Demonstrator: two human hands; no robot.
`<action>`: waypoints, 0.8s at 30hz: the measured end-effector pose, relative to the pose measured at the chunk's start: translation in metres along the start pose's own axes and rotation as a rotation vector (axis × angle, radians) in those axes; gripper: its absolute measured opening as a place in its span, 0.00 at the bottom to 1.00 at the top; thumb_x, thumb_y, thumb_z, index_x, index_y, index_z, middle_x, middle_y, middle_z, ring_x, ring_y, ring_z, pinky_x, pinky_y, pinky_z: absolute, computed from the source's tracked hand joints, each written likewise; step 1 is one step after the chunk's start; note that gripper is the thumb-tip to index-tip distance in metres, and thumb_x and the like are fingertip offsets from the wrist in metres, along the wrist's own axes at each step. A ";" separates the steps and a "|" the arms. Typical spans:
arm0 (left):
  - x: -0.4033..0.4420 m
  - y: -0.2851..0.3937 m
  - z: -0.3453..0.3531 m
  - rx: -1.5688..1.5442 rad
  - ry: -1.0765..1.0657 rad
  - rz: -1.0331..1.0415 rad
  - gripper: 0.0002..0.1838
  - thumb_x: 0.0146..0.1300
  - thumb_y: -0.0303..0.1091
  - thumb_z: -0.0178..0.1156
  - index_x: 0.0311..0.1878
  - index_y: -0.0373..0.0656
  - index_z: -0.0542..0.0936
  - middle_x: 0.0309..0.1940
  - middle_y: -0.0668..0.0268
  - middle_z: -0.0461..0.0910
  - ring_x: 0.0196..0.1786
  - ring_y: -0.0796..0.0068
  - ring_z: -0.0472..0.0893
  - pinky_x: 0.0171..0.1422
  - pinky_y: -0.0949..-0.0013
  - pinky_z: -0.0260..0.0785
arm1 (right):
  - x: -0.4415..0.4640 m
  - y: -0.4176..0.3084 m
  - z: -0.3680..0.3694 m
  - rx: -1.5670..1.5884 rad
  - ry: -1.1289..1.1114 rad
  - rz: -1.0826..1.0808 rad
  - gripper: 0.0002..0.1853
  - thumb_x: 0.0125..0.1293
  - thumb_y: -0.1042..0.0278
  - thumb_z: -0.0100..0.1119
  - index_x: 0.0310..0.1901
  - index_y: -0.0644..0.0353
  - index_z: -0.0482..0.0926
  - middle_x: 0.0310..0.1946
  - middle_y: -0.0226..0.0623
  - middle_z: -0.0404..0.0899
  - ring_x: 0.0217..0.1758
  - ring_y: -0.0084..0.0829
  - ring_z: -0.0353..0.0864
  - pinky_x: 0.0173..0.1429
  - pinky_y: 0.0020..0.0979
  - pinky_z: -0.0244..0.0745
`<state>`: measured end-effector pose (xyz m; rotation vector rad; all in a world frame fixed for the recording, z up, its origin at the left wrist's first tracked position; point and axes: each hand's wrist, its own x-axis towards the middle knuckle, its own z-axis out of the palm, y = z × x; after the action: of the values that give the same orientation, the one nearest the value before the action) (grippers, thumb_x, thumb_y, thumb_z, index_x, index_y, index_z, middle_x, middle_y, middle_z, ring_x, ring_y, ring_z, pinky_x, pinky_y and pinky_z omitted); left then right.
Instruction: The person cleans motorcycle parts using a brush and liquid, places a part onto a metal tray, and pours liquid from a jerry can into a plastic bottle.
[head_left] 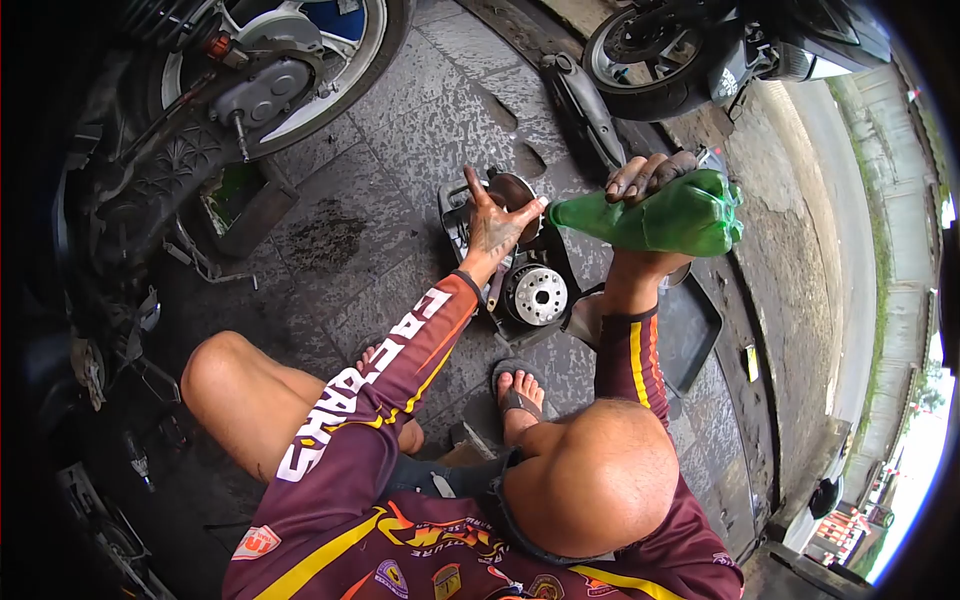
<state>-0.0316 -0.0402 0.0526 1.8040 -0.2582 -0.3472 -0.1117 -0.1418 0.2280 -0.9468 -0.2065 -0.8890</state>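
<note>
My right hand (650, 180) is wrapped round a green plastic bottle (680, 220), held on its side with its neck pointing left. My left hand (493, 222) has its fingers spread beside the bottle's mouth, the thumb close to it, over a round brownish metal part (515, 195). Whether the left fingers touch that part cannot be told. Below the hands, a silver disc with holes (540, 295) lies in a dark tray (520, 333) on the tiled floor.
A motorcycle wheel and engine part (270, 90) are at the upper left, a second motorcycle (655, 60) at the upper right. A muffler (583, 110) lies beyond the hands. A black tray (690, 330) sits right, an open box (240, 205) left. My sandalled foot (519, 392) is below the disc.
</note>
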 end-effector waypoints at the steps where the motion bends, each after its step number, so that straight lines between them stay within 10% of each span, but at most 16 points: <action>1: -0.009 0.009 -0.006 0.062 -0.005 0.141 0.77 0.44 0.51 0.82 0.80 0.39 0.29 0.68 0.31 0.61 0.69 0.41 0.69 0.71 0.42 0.63 | 0.002 -0.001 0.000 -0.020 -0.010 -0.002 0.36 0.75 0.29 0.33 0.32 0.61 0.68 0.20 0.41 0.68 0.23 0.40 0.73 0.30 0.37 0.75; 4: -0.019 0.016 -0.008 0.275 -0.019 0.401 0.78 0.41 0.44 0.83 0.81 0.42 0.30 0.70 0.39 0.61 0.72 0.38 0.61 0.77 0.41 0.48 | 0.006 -0.005 0.003 -0.105 -0.014 -0.016 0.35 0.74 0.31 0.35 0.33 0.61 0.68 0.20 0.41 0.69 0.24 0.41 0.74 0.31 0.38 0.76; 12: -0.029 0.011 -0.015 0.441 -0.116 0.739 0.75 0.37 0.41 0.82 0.82 0.43 0.38 0.72 0.47 0.56 0.72 0.43 0.60 0.79 0.45 0.52 | 0.019 -0.002 -0.005 0.024 -0.014 -0.051 0.28 0.73 0.40 0.42 0.38 0.65 0.70 0.24 0.44 0.71 0.25 0.43 0.76 0.30 0.40 0.78; 24: -0.036 0.002 -0.021 0.444 -0.226 0.745 0.75 0.39 0.43 0.81 0.82 0.45 0.36 0.72 0.48 0.59 0.73 0.42 0.60 0.79 0.46 0.53 | 0.007 0.006 -0.008 0.040 0.156 -0.031 0.25 0.71 0.40 0.48 0.34 0.59 0.69 0.21 0.38 0.69 0.26 0.39 0.74 0.34 0.37 0.73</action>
<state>-0.0574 -0.0092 0.0628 1.9424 -1.2017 0.0501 -0.1045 -0.1504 0.2239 -0.8345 -0.1049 -0.9794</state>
